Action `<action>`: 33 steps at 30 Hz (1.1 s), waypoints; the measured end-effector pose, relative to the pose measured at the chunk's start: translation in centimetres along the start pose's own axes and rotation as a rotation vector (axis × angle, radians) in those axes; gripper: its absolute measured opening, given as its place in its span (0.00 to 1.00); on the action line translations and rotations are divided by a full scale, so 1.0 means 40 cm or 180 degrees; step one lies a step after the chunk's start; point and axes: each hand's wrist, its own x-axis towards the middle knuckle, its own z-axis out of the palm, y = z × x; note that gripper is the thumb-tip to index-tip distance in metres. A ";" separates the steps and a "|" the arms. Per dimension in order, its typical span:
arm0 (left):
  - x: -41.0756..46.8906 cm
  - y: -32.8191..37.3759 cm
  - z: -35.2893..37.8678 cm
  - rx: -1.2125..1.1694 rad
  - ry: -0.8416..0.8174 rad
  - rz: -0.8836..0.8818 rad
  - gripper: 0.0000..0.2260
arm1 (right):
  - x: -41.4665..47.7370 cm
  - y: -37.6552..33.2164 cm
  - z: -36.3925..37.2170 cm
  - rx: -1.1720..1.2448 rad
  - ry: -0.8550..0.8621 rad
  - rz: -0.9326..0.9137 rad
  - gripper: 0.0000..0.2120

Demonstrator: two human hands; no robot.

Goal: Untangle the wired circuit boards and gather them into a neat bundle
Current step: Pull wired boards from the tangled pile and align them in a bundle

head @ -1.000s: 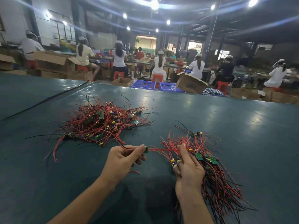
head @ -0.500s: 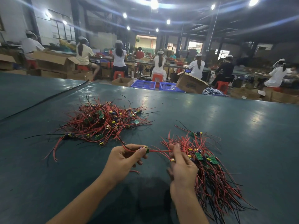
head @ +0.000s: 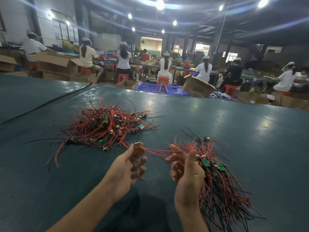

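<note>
Wired circuit boards [head: 107, 126] lie heaped at the far left of the green table [head: 250, 131], a straighter bundle [head: 222, 186] at near right, while the left hand [head: 125, 169] pinches one small board [head: 138, 144] whose red wire [head: 157, 150] runs into the right hand [head: 187, 180], fingers loosely curled, grip unclear.

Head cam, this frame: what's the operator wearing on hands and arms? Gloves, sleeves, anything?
Nothing visible. The left hand and right hand are bare: no gloves, rings or finger cots. The left forearm and right forearm are uncovered down to the frame edge, with no sleeves, watch, wrist strap or markings in view.
</note>
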 end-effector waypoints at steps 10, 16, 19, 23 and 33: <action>-0.020 0.000 0.011 -0.0233 -0.0981 -0.0753 0.13 | -0.022 0.031 0.035 -0.0735 -0.0629 0.1341 0.21; -0.027 -0.012 0.019 0.0065 -0.1236 -0.1058 0.11 | -0.020 0.023 0.038 -0.0287 -0.0471 0.1635 0.15; -0.012 -0.031 0.012 0.0667 -0.0868 -0.0909 0.13 | -0.018 0.024 0.040 -0.0345 -0.0199 0.1440 0.12; -0.009 -0.058 0.003 0.1300 -0.0721 -0.0517 0.06 | -0.012 0.026 0.028 -0.0482 -0.0018 0.1138 0.12; -0.022 -0.039 0.019 0.1911 -0.0614 0.1086 0.17 | 0.000 0.012 0.025 -0.0452 0.0053 0.1365 0.12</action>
